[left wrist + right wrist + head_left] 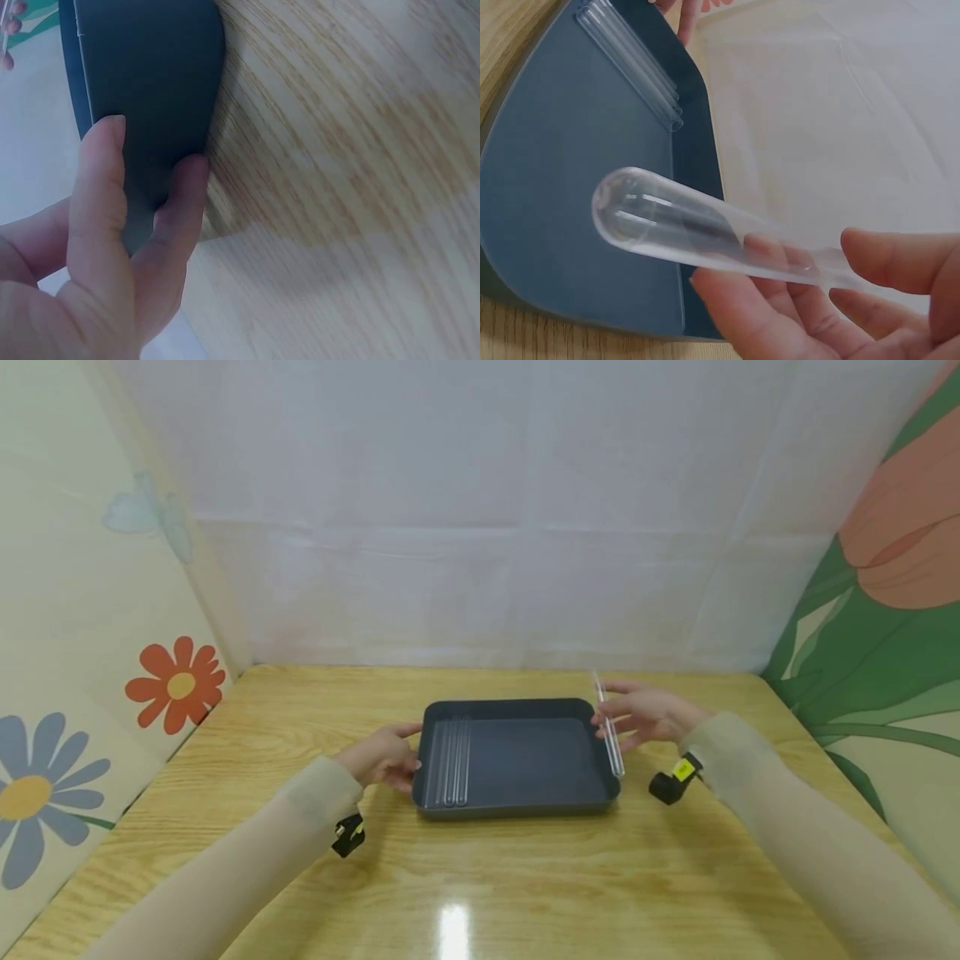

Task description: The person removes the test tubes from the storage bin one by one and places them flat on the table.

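Observation:
My right hand (648, 714) holds a clear test tube (609, 731) between thumb and fingers, over the right side of a dark grey tray (525, 810). The rounded closed end of that test tube (641, 214) points toward the tray in the right wrist view. My left hand (386, 756) is at the tray's left side. Its fingertips (105, 142) rest against the outer wall, one near the rim and another near the bottom edge. Several clear test tubes (453, 764) lie side by side along the left inside the tray.
The tray stands on a wood-grain table (525, 877). A white sheet (480, 527) hangs behind it. Flower-printed panels (97, 652) flank the table on both sides. A small black device with a yellow mark (675, 778) is on the right wrist.

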Available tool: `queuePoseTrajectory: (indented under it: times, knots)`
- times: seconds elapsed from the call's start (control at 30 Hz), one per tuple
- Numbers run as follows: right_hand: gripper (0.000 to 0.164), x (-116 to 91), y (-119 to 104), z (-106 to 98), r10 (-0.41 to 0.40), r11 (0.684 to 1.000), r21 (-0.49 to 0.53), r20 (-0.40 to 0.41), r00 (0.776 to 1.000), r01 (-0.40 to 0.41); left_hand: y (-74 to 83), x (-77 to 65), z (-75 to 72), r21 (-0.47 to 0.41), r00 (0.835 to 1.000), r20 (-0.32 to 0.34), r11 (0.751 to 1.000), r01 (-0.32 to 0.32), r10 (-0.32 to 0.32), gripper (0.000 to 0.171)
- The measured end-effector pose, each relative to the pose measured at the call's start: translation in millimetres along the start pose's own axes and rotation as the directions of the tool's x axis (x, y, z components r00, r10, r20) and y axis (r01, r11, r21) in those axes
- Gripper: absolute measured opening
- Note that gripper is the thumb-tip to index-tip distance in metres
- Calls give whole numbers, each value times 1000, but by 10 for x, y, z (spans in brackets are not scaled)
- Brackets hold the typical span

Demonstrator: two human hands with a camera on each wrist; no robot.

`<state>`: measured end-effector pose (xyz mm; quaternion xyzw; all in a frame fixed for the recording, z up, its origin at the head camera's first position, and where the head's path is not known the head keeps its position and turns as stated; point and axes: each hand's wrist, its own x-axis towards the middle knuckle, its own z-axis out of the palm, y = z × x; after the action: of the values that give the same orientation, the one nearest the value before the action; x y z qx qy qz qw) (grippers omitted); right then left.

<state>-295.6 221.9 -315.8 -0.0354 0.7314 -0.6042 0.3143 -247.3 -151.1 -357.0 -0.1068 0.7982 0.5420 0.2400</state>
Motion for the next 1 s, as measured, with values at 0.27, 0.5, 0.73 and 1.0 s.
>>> queuePoseTrajectory:
  times: [0.27,0.5,0.73,1.0]
  knots:
    - [66,-78,34,-101,-4,1000,-5,14,1000,4,8,6,11,-11,1000,8,1000,-5,5,80]
    - [69,-142,88,-201,0,1000,-4,17,1000,0,8,-1,6,-27,1000,10,1000,5,-5,78]
    - [70,-202,145,-303,6,1000,-15,14,1000,-5,16,-4,-4,-47,1000,19,999,15,-14,77]
    - [70,-239,217,-392,19,1000,-10,3,1000,-19,-10,4,-11,-49,1000,26,999,9,-8,78]
